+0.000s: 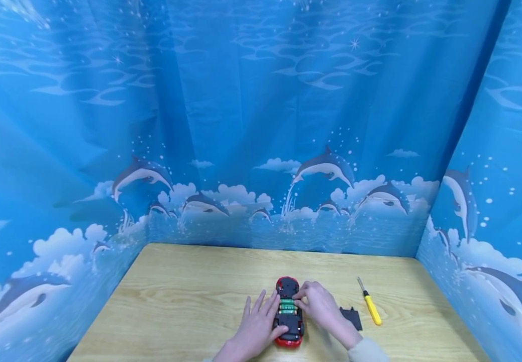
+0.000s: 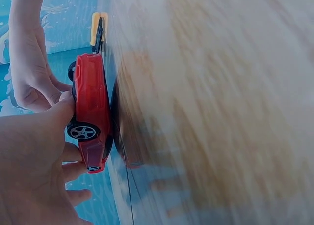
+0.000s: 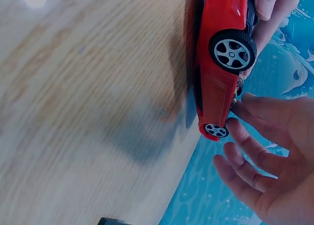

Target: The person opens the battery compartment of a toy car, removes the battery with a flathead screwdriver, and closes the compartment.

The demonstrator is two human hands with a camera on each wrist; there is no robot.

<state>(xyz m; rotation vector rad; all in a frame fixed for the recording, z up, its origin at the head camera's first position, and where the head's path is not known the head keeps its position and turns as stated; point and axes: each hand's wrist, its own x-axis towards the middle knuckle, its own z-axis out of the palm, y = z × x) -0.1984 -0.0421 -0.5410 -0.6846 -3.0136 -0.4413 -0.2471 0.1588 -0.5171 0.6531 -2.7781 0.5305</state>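
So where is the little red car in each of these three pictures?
Head: car bottom centre, belly up on the table, between both hands.
Left wrist: car left of centre, standing on end in the picture.
Right wrist: car top right.
Shared landmark: the wooden table it lies on.

- red toy car (image 3: 218,63) lying upside down on wooden table (image 3: 83,112), two wheels visible
- right hand (image 3: 267,178) beside car's end, fingers spread, fingertip touching the car near small wheel
- other hand's fingers (image 3: 267,6) on car at top
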